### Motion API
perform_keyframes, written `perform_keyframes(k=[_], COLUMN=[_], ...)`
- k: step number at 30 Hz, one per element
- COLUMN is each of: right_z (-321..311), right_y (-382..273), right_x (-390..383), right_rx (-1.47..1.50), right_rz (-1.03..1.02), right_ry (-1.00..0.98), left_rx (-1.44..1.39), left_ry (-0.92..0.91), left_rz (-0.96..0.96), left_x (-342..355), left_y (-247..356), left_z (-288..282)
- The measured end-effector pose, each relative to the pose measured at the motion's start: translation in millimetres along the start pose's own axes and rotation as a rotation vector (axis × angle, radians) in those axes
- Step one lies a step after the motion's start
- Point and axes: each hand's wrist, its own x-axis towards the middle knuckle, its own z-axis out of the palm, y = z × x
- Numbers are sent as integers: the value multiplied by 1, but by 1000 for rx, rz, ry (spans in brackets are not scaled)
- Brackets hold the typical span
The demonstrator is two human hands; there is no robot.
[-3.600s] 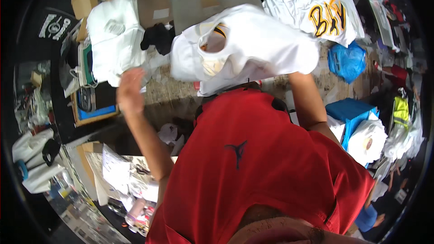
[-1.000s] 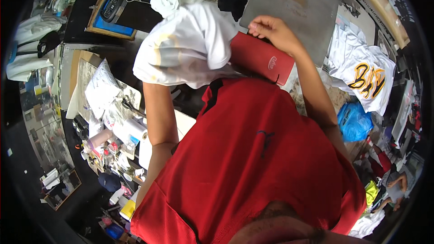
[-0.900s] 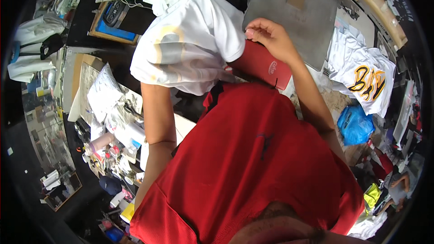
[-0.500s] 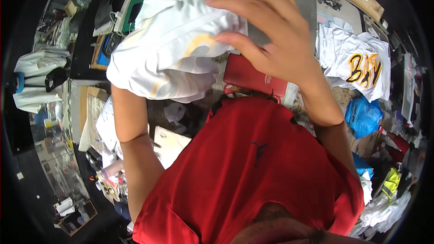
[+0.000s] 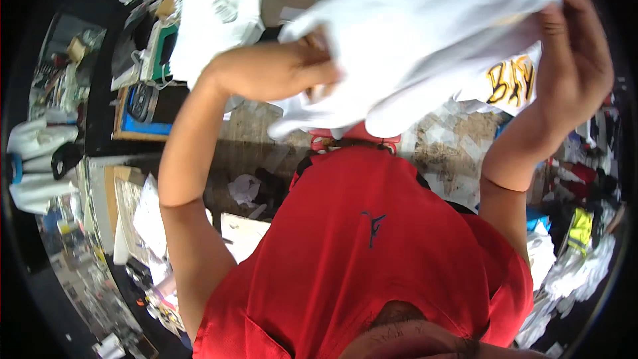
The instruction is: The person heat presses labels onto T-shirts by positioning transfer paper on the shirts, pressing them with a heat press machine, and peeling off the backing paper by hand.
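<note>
Hands raised, a person in a red shirt (image 5: 372, 252) stretches a white T-shirt (image 5: 425, 46) between both grips. Left hand (image 5: 279, 70) is bunched tight on the cloth's near end; right hand (image 5: 575, 46) curls its fingers over the far edge. Below the right grip lies another white shirt with yellow lettering (image 5: 508, 83), on a cluttered counter (image 5: 445, 146).
</note>
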Motion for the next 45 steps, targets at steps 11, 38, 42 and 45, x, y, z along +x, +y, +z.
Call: perform_keyframes(k=[11, 38, 42, 45], right_z=[-76, -202, -245, -242], right_y=[-13, -5, 36, 61], right_x=[1, -102, -140, -146], right_rx=[-381, -139, -396, -152], right_rz=[378, 605, 550, 517], right_ry=[-251, -491, -546, -490], left_rx=[318, 262, -40, -42], left_ry=[880, 2010, 1938, 2082], left_rz=[459, -228, 200, -10], left_x=[-76, 15, 5, -13], left_y=[-53, -109, -59, -46], left_z=[-15, 60, 48, 63])
